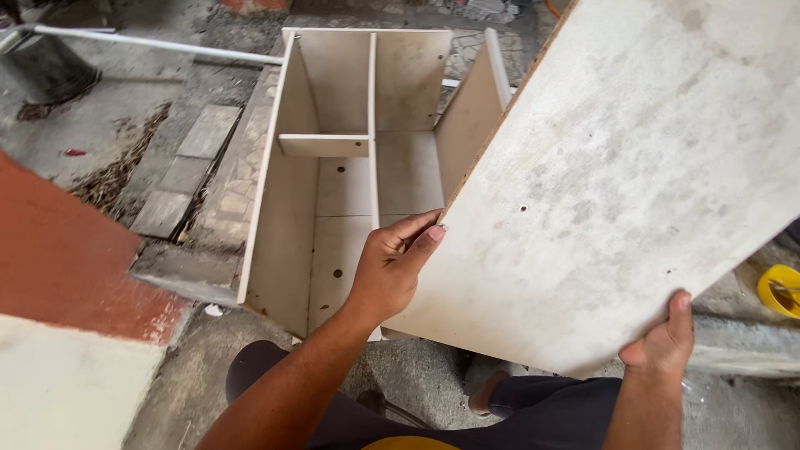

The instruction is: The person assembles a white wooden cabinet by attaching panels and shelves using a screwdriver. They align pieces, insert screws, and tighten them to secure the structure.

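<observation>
I hold a large off-white board (633, 167), stained and with small drill holes, tilted up across the right half of the view. My left hand (390, 267) grips its left edge, thumb on the face. At the lower right corner my right hand (662, 342) clasps the near edge. Beyond the board, a white open cabinet carcass (287, 225) lies on its back on the ground, with an upright divider and a short shelf inside. The board hides the cabinet's right part.
A white pipe (150, 43) runs across the far ground beside a dark bucket (46, 67). Grey paving slabs (187, 167) lie left of the cabinet. A red and cream surface (58, 275) fills the left. A yellow container (779, 290) sits at the right edge.
</observation>
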